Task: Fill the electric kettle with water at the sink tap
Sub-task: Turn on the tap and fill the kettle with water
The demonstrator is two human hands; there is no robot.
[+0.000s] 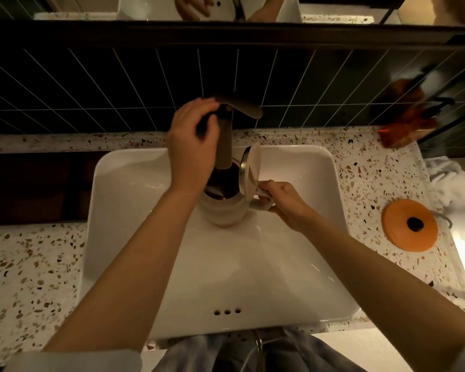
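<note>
Fingers of the right hand [285, 202] wrap the handle of the kettle [223, 208], at 3 o'clock from its body. The left hand [193, 140] curls loosely over the tap [226, 130] lever, at 12 o'clock from the kettle. Both forearms reach forward. White, with its lid [250, 170] flipped upright, the kettle sits in the sink [293, 264] under the spout.

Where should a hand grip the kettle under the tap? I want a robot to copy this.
Grip the handle on the kettle, coming from the right, as the right hand does. The handle juts out that side, and the hinged lid stands open above it, leaving the mouth free under the spout.
</note>
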